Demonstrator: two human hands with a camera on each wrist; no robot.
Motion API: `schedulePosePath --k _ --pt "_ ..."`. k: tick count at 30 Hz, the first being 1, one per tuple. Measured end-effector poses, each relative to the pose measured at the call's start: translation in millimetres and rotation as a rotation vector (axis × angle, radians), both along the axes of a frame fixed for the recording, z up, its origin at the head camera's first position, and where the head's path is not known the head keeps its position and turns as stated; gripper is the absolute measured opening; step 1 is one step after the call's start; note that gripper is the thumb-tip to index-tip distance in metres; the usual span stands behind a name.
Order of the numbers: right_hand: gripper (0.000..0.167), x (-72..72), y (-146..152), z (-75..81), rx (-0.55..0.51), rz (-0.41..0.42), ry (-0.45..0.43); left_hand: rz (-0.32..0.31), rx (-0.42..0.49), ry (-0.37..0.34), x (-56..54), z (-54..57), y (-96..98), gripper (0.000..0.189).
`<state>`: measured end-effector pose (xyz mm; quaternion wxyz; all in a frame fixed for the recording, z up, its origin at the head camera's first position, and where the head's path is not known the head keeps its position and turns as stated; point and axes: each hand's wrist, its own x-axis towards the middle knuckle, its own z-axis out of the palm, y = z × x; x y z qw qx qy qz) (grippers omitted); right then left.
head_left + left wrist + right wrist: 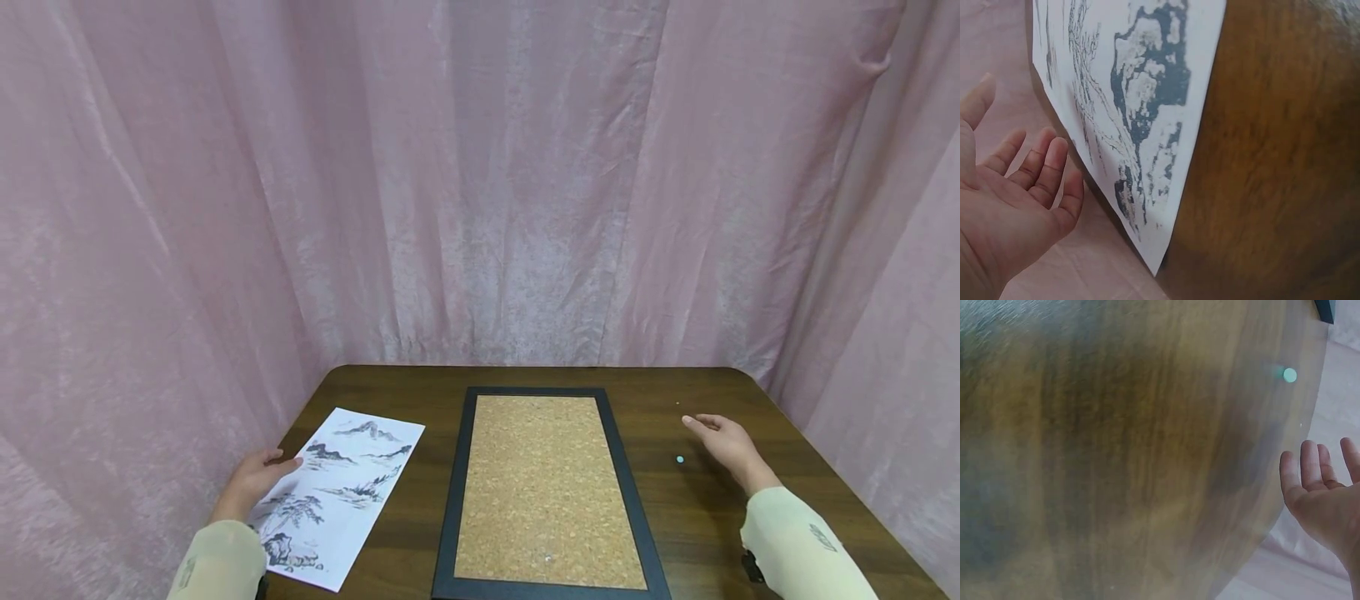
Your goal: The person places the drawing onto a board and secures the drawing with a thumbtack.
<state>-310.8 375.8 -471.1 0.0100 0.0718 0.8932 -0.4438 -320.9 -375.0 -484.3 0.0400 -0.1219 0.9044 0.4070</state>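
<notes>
The left hand is loose, with its fingers apart, and it grips nothing. It is right by the long edge of the paper, which has black mountains and trees on it. I can't tell if they touch. The paper lies at a slant on the left side of the counter. The right hand is loose too and holds nothing, near a little green pin.

In the middle sits a cork board with a black frame. Pink curtains hang behind.

The paper is close to the counter's side, so a bump could make it slip off. A brush of the fingers might roll the tiny pin away. The sleeves have small dark marks, but I can't read any words.
</notes>
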Motion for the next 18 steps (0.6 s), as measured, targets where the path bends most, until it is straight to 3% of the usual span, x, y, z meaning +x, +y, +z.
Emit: schedulePosePath --k 8,18 --pt "0.082 3.0 1.8 -6.1 -0.118 -0.031 -0.017 -0.001 -0.001 -0.002 4.8 -5.0 -0.9 0.086" --pt "0.081 3.7 1.3 -13.4 -0.140 -0.015 -0.053 0.028 0.005 0.001 4.4 -9.4 -1.8 0.081"
